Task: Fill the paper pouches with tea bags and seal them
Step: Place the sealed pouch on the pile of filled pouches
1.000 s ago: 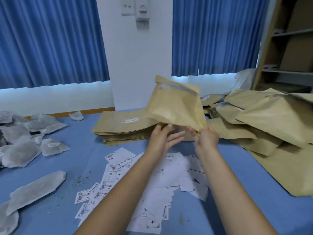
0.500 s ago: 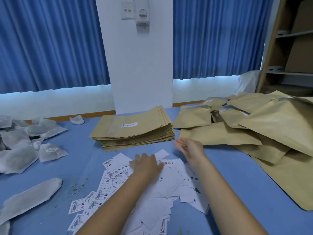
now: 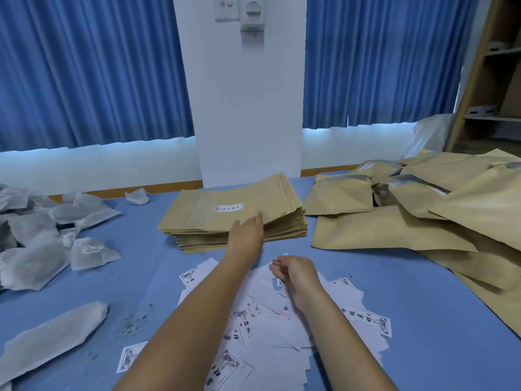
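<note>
- Stack of flat pouches point(image 3: 234, 213) is sat at 12 o'clock, touched at its near edge by left hand point(image 3: 246, 232), fingers straight.
- Right hand point(image 3: 296, 273) is curled over labels point(image 3: 270, 320) at 6; whether anything is pinched can't be told.
- Tea bags point(image 3: 36, 249) are piled at 9.

The person shows only as two limbs: a long, smooth, bare left forearm point(image 3: 197, 320) ending in a bare left hand point(image 3: 246, 234), and a matching bare right forearm point(image 3: 338, 342) ending in a bare right hand point(image 3: 294, 270). Both arms are uncovered from the wrist down to the frame's lower edge (elbows and upper arms lie outside the view).
</note>
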